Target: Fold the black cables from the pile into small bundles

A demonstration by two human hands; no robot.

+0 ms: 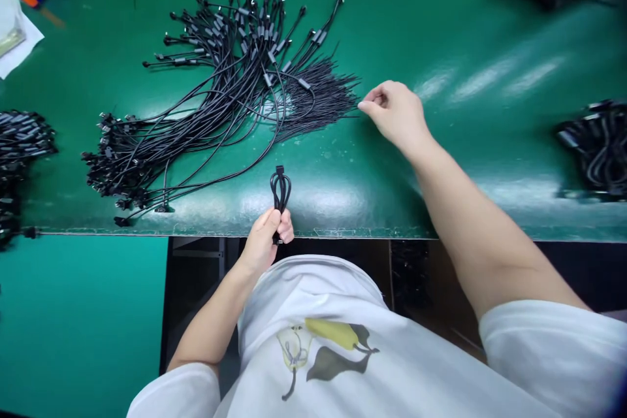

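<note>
The coiled cable [280, 202] is gripped by the left hand [267, 234], nearer the body than the strip pile [323, 99], and should be kept snug; beside the pile, the closure of the right hand [399, 116] cannot be told.

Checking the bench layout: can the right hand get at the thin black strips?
Probably yes: the right hand is beside the tips of the thin black strips, with nothing visible between; cables cross their left side.
</note>
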